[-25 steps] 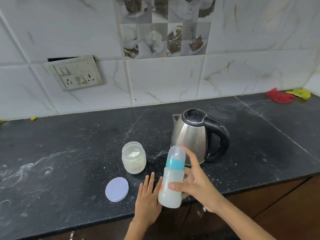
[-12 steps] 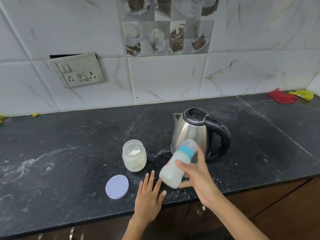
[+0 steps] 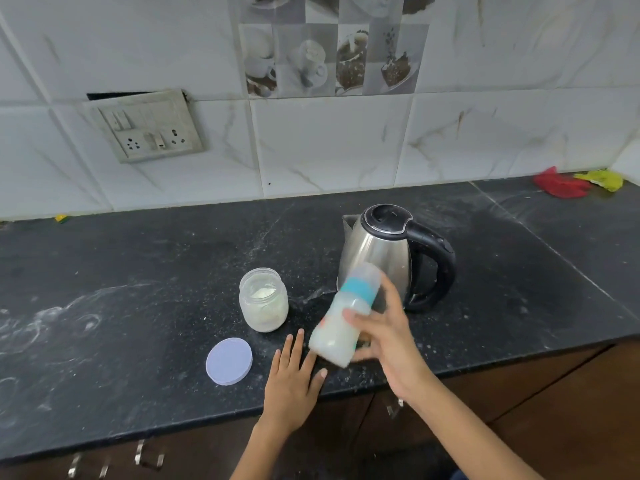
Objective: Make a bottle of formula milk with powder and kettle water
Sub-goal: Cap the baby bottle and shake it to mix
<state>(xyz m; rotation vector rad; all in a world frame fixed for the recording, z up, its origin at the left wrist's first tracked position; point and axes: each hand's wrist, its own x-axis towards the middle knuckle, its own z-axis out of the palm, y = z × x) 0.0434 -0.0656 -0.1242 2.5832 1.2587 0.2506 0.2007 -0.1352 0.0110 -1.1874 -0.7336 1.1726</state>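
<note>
The right hand [image 3: 388, 336] is gripping a capped, milky translucent baby bottle with a teal collar [image 3: 343, 318], its long axis leaning up-right; the left hand [image 3: 292, 386] is lying flat, fingers straight.

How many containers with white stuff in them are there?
2. An open jar of powder stands on the counter, left of the kettle. A capped bottle of milky liquid is held tilted in the right hand.

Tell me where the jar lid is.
In the head view the lid lies flat on the counter near its front edge, left of the left hand, in front of the jar.
</note>
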